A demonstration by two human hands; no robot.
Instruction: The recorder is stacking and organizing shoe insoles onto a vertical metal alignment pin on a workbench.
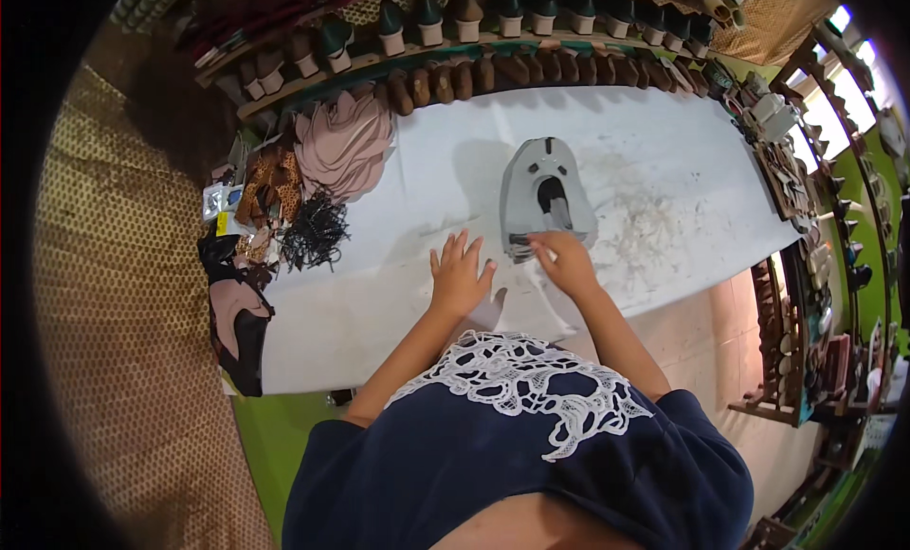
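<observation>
A stack of grey shoe uppers (517, 192), horseshoe-shaped with a dark opening, lies on the white-covered table (436, 152) in front of me. Small black marks or cutouts show on the top piece. My right hand (566, 264) is at the stack's near end, thumb and fingers pinched on the edge of a grey upper. To the left of the stack, my left hand (458, 277) rests low over the table with its fingers spread, holding nothing. Beside its thumb, close to my body, lies a loose grey piece (488, 311), partly hidden by my clothing.
On the left are a heap of pink cut pieces (346, 142), a tangle of black strips (316, 229) and leopard-print pieces (270, 190). Shoe lasts (464, 79) line the far edge. Tools and boxes (777, 123) crowd the right end, near shoe racks (782, 341).
</observation>
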